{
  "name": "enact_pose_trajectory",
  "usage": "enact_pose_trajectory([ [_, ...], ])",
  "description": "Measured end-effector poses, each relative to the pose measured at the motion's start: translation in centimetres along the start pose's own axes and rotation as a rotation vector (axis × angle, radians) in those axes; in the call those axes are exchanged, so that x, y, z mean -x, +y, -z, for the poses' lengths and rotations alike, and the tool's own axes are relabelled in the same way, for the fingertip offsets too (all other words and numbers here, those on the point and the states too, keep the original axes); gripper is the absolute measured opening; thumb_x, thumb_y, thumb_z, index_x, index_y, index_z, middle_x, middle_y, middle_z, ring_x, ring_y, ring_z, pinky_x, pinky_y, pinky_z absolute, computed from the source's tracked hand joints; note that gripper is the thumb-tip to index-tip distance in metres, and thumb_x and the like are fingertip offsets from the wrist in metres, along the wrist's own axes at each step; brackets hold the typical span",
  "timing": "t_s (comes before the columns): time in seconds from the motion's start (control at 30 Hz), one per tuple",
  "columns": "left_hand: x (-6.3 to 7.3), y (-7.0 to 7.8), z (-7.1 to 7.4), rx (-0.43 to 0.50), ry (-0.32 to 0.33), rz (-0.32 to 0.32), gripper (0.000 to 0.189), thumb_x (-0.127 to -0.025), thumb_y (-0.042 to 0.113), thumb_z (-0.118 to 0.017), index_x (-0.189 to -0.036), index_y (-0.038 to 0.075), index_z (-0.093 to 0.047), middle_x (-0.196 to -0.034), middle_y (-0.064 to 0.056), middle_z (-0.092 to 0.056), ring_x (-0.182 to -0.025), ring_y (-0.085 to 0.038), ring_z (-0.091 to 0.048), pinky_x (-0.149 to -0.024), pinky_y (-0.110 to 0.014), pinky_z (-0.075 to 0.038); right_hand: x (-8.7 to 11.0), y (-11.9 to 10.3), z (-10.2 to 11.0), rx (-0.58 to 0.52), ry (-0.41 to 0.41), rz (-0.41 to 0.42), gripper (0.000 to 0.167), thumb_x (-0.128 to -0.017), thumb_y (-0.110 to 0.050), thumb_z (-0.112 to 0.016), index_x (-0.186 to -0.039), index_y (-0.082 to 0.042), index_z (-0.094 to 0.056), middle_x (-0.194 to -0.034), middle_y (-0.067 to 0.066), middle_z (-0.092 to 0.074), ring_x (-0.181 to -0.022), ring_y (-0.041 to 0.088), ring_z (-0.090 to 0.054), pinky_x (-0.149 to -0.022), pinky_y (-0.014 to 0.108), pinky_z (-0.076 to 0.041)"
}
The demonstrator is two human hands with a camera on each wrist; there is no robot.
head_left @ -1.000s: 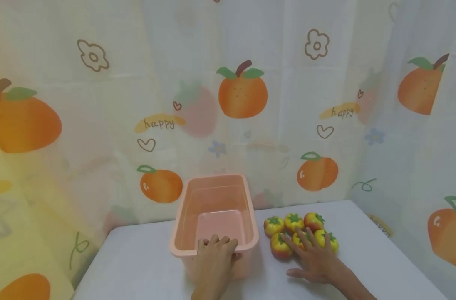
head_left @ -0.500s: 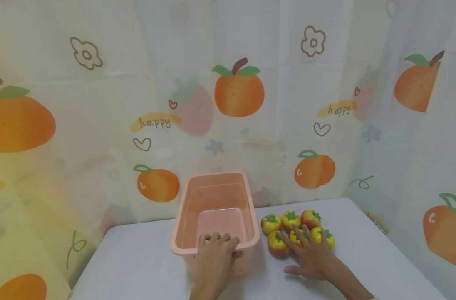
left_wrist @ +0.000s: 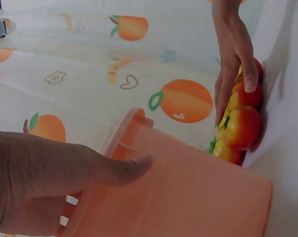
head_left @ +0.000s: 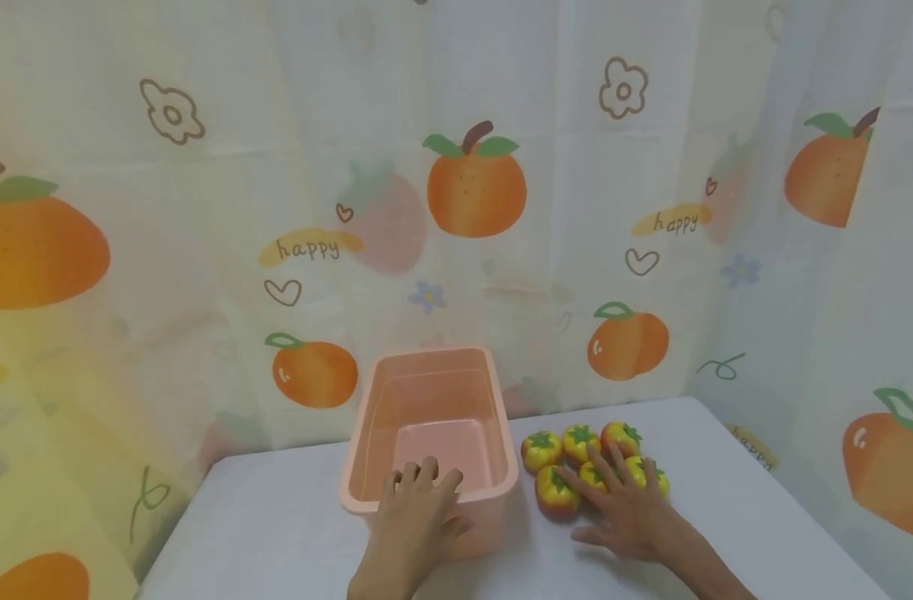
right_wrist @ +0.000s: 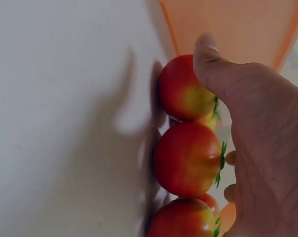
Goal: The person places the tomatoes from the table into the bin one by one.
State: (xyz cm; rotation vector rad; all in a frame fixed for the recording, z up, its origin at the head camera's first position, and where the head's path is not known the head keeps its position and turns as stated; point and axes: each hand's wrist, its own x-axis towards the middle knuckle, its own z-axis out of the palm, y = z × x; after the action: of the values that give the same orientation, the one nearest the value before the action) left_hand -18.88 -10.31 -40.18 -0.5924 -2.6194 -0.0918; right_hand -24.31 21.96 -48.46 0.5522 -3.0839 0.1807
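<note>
A pink plastic bin [head_left: 456,525] stands on the white table. My left hand [head_left: 410,523] is at its near rim, the fingers loosely bent over the edge. In the left wrist view, the thumb [left_wrist: 127,170] lies extended across the bin's outer wall. To the right of the bin, several glossy red-and-yellow tomatoes [head_left: 557,492] with green star-shaped tops sit in two rows. My right hand [head_left: 632,515] is spread over the near row, fingers straight and partly hiding it. From the right wrist, its thumb overlaps one red tomato [right_wrist: 183,91] beside the bin.
The white tabletop [head_left: 284,517] extends left of the bin and right of the tomatoes. A fruit-print curtain [head_left: 546,208] hangs close behind the bin and along both sides of the table.
My left hand has loosened from the bin's rim and shifted slightly left, its thumb now away from the fingers. The right hand stays spread over the tomatoes, and the bin has not moved.
</note>
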Motion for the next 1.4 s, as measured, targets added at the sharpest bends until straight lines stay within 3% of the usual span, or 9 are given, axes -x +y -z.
enact_pose_trajectory([
  [0.2, 0.5, -0.3, -0.2, -0.049, -0.113, -0.018, 0.043, -0.077, 0.041, -0.089, -0.103, 0.022, -0.06, -0.088, 0.003, -0.06, -0.081, -0.02, -0.057, -0.075, -0.04, -0.045, 0.1, -0.5, -0.5, 0.007, -0.068, -0.024, 0.086, -0.086, -0.087, -0.051, -0.161, -0.049, -0.032, -0.173, 0.014, -0.029, -0.157, 0.056, -0.023, -0.112, 0.09, -0.01],
  [0.5, 0.3, -0.2, -0.4, -0.009, -0.196, 0.0, 0.037, -0.083, 0.033, -0.085, -0.101, 0.022, -0.056, -0.084, 0.005, -0.054, -0.08, -0.017, -0.051, -0.075, -0.035, -0.036, -0.1, -0.6, -1.2, 0.036, -0.101, -0.06, 0.092, -0.082, -0.09, -0.051, -0.162, -0.051, -0.028, -0.175, 0.01, -0.026, -0.158, 0.054, -0.021, -0.113, 0.09, -0.008],
  [0.6, 0.3, -0.4, -0.2, 0.002, -0.184, -0.01, 0.036, -0.084, 0.035, -0.084, -0.101, 0.021, -0.056, -0.085, 0.004, -0.055, -0.082, -0.018, -0.052, -0.077, -0.037, -0.039, -0.1, -0.4, -1.0, 0.032, -0.096, -0.052, 0.09, -0.083, -0.089, -0.05, -0.161, -0.05, -0.028, -0.175, 0.011, -0.025, -0.158, 0.055, -0.021, -0.112, 0.09, -0.008],
  [0.83, 0.6, -1.5, 0.2, 0.004, -0.071, 0.021, 0.049, -0.076, 0.041, -0.091, -0.11, 0.021, -0.063, -0.098, 0.0, -0.06, -0.091, -0.023, -0.057, -0.088, -0.048, -0.048, -0.5, -0.2, -0.5, 0.015, -0.057, -0.031, 0.085, -0.086, -0.086, -0.05, -0.16, -0.046, -0.035, -0.174, 0.014, -0.026, -0.158, 0.055, -0.021, -0.11, 0.092, -0.011],
  [1.07, 0.8, -2.0, -0.1, -0.08, -0.103, -0.013, 0.053, -0.072, 0.045, -0.092, -0.107, 0.021, -0.06, -0.091, 0.001, -0.061, -0.082, -0.022, -0.058, -0.08, -0.046, -0.047, -0.7, -0.2, -0.6, 0.027, -0.089, -0.063, 0.088, -0.083, -0.089, -0.05, -0.16, -0.051, -0.03, -0.175, 0.012, -0.026, -0.158, 0.055, -0.02, -0.11, 0.092, -0.007],
  [1.4, 0.8, -2.1, -0.1, -0.065, -0.106, -0.02, 0.054, -0.072, 0.049, -0.091, -0.105, 0.021, -0.059, -0.093, 0.001, -0.061, -0.084, -0.021, -0.058, -0.079, -0.045, -0.045, -0.7, -0.4, -0.5, 0.03, -0.084, -0.053, 0.089, -0.085, -0.088, -0.051, -0.161, -0.048, -0.03, -0.174, 0.014, -0.026, -0.157, 0.057, -0.022, -0.109, 0.093, -0.01],
])
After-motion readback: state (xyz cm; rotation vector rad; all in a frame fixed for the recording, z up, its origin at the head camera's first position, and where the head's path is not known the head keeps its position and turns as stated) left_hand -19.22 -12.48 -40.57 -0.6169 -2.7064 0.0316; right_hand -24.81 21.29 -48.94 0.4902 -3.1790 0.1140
